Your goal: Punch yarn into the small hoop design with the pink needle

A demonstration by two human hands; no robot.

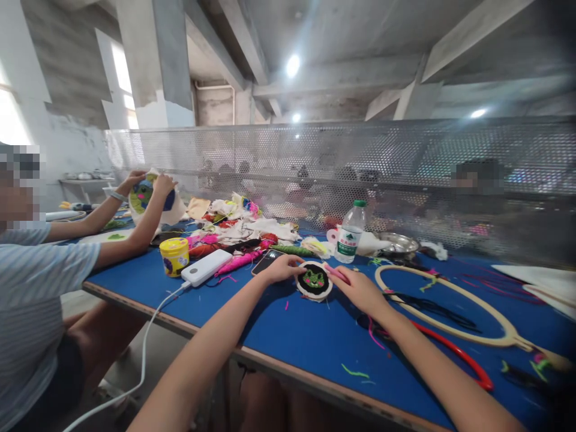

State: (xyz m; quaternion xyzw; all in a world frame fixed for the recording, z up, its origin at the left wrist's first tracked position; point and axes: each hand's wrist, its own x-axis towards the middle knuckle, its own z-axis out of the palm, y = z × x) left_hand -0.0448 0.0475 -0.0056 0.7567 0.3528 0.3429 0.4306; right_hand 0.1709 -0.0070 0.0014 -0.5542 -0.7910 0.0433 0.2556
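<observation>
A small round embroidered patch (314, 280) with a green frog face on black lies on the blue table (288, 324). My left hand (282, 267) rests on the patch's left edge, fingers curled on it. My right hand (355, 288) sits at its right edge and is closed on a pink tool (336, 273) whose tip points at the patch.
A phone (267, 261), white power bank (206, 267) with cable, yellow jar (174, 256), water bottle (350, 239), metal bowl (398, 245), wooden hoop (450, 306), red hoop (459, 357) and heaped yarn (243, 231) surround it. At left, a co-worker's hands (146, 183) hold a round embroidery. A perforated screen (342, 174) backs the table.
</observation>
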